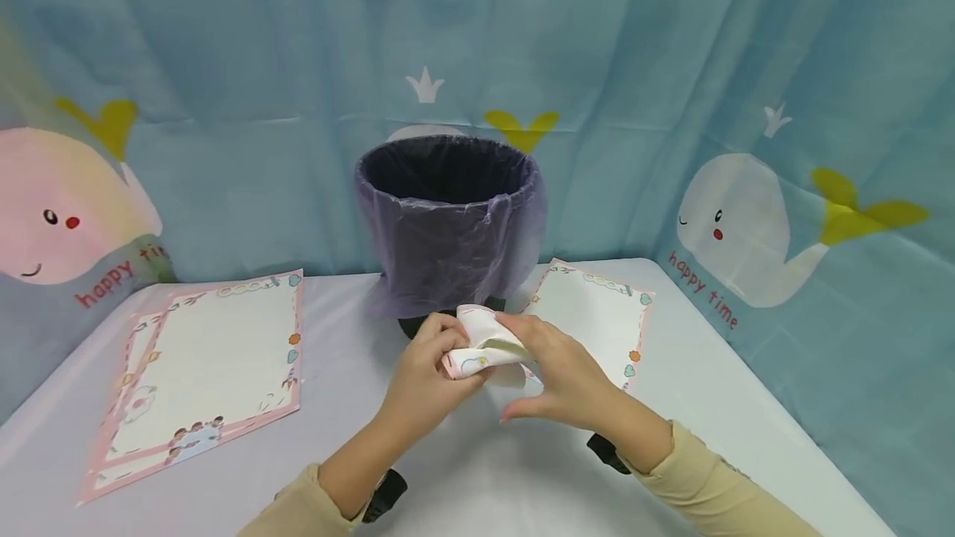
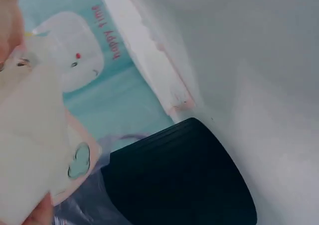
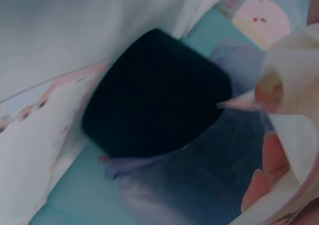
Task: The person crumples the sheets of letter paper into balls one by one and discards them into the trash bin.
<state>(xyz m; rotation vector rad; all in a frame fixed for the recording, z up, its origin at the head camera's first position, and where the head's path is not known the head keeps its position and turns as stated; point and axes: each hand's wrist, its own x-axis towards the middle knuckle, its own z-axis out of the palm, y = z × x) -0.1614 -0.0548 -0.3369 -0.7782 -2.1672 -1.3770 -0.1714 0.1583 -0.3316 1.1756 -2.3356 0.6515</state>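
Note:
My left hand (image 1: 433, 363) grips a folded, partly crumpled sheet of white paper (image 1: 492, 342) with a pink printed border, fingers curled over its left side. At the paper's right side is my right hand (image 1: 567, 371), its fingers against the sheet and its thumb spread apart below. The left wrist view shows the paper (image 2: 35, 130) bent, with a green cloud print at one corner. Loose folds of the same paper (image 3: 299, 140) appear in the right wrist view. Some fingertips are hidden behind the sheet.
A dark bin (image 1: 448, 251) lined with a purple plastic bag stands behind the hands. Pink-bordered sheets (image 1: 216, 363) lie overlapping at the left, and another sheet (image 1: 589, 317) lies right of the bin. A blue curtain (image 1: 261, 189) with whale prints surrounds the white table (image 1: 716, 437).

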